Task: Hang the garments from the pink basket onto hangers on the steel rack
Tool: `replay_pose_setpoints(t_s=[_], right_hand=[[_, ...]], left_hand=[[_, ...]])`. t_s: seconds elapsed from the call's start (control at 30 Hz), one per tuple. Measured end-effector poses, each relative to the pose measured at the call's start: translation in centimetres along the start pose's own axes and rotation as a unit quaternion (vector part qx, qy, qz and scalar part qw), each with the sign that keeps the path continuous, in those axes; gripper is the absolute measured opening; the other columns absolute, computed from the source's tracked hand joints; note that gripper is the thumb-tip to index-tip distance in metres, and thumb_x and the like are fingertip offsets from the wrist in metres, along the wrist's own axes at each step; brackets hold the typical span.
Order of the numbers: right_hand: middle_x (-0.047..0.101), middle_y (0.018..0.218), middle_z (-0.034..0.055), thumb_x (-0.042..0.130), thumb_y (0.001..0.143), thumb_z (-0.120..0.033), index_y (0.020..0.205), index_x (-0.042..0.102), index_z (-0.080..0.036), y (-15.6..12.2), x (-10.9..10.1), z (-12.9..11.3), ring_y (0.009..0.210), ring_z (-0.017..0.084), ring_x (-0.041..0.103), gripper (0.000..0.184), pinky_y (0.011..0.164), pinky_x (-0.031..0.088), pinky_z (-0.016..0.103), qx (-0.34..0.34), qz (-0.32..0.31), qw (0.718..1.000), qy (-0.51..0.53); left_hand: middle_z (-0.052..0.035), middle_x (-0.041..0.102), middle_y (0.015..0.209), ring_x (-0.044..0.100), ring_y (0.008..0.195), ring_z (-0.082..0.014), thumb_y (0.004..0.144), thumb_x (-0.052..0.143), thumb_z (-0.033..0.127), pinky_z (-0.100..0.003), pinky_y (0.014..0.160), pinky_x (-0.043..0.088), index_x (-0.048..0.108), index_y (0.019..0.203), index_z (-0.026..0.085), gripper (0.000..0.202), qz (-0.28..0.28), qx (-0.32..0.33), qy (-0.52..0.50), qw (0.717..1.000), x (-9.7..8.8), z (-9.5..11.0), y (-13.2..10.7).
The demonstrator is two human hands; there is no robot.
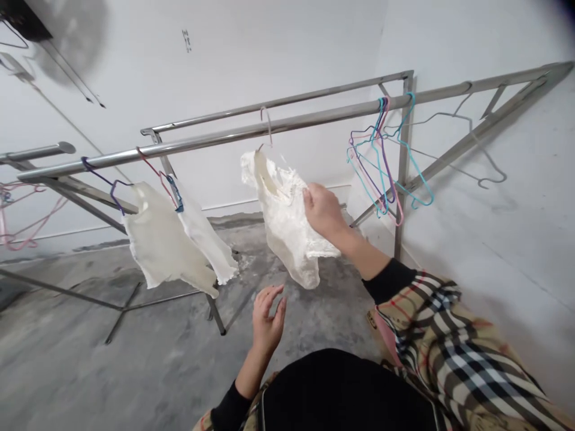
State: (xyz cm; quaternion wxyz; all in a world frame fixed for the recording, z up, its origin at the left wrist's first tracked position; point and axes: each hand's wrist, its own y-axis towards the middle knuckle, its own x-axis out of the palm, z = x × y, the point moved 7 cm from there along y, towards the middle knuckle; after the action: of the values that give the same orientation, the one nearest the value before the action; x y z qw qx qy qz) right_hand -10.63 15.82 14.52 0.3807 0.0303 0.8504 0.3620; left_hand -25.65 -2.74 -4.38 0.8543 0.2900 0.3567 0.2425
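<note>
A white garment [291, 221], lacy and crumpled, hangs from a pale pink hanger [268, 127] hooked over the metal rail [305, 121]. My right hand [324, 209] grips the garment at its right upper edge, fingers closed on the fabric. Below and to the left, my left hand [268, 317] is raised, fingers slightly curled and apart, with nothing in it. It does not touch the garment. Further left on the same rail, a cream garment [168, 239] hangs on a purple hanger [101, 173], beside a narrow white garment [209, 245] on a red hanger [155, 170].
Several turquoise, purple and pink hangers [381, 161] hang bunched at the rail's right, near a grey wire hanger [476, 140]. Pink hangers [31, 215] hang on another rack at far left. Rack legs [121, 308] stand on the grey concrete floor [148, 359]. A white wall [251, 54] rises behind.
</note>
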Motion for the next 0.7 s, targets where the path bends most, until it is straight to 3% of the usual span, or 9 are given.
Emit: replay_pose_setpoints(t_s=[0.17,0.33,0.47,0.6,0.7], right_hand=[[0.064,0.094,0.0118,0.03,0.098,-0.021,0.092,0.056,-0.015,0.4,5.4,-3.0,0.09,0.023,0.057,0.028,0.079,0.04,0.032,0.025,-0.11,0.993,-0.026],[0.065,0.1,0.0117,0.029,0.098,-0.022,0.097,0.057,-0.014,1.2,7.9,-6.1,0.097,0.023,0.058,0.029,0.086,0.042,0.034,-0.007,-0.122,0.992,0.015],[0.064,0.103,0.0099,0.035,0.097,-0.022,0.1,0.058,-0.014,1.5,9.5,-8.2,0.097,0.021,0.058,0.024,0.087,0.044,0.032,-0.017,-0.135,0.989,0.054],[0.061,0.113,0.0104,0.04,0.097,-0.042,0.117,0.052,-0.015,-1.2,9.9,-9.0,0.105,0.021,0.056,0.036,0.089,0.044,0.031,-0.069,-0.132,0.98,0.129],[0.058,0.123,0.0122,0.041,0.097,-0.046,0.132,0.045,-0.015,-6.2,10.3,-5.8,0.113,0.022,0.053,0.047,0.093,0.044,0.033,-0.064,-0.141,0.976,0.151]], left_hand=[[-0.0082,0.072,0.099,0.066,0.099,-0.0223,0.086,0.06,0.024,-0.04,0.086,0.054,0.067,0.105,0.022,0.02,-0.018,-0.034,-0.005,0.999,-1.0,-1.6,-1.0],[-0.0089,0.073,0.096,0.067,0.097,-0.0233,0.086,0.059,0.028,-0.041,0.085,0.056,0.068,0.102,0.022,0.019,-0.038,-0.057,-0.008,0.998,-1.4,-3.0,-1.1],[-0.0083,0.073,0.094,0.068,0.095,-0.0227,0.086,0.06,0.026,-0.04,0.085,0.056,0.068,0.101,0.021,0.018,-0.052,-0.036,-0.028,0.998,-0.9,-3.3,-0.4],[-0.0079,0.073,0.093,0.068,0.094,-0.0218,0.086,0.06,0.025,-0.039,0.084,0.055,0.067,0.101,0.02,0.018,-0.092,-0.016,-0.055,0.994,0.3,-3.3,0.3],[-0.008,0.073,0.094,0.068,0.094,-0.0212,0.086,0.059,0.026,-0.038,0.086,0.054,0.067,0.102,0.019,0.019,-0.132,-0.016,-0.073,0.988,1.8,-3.6,0.5]])
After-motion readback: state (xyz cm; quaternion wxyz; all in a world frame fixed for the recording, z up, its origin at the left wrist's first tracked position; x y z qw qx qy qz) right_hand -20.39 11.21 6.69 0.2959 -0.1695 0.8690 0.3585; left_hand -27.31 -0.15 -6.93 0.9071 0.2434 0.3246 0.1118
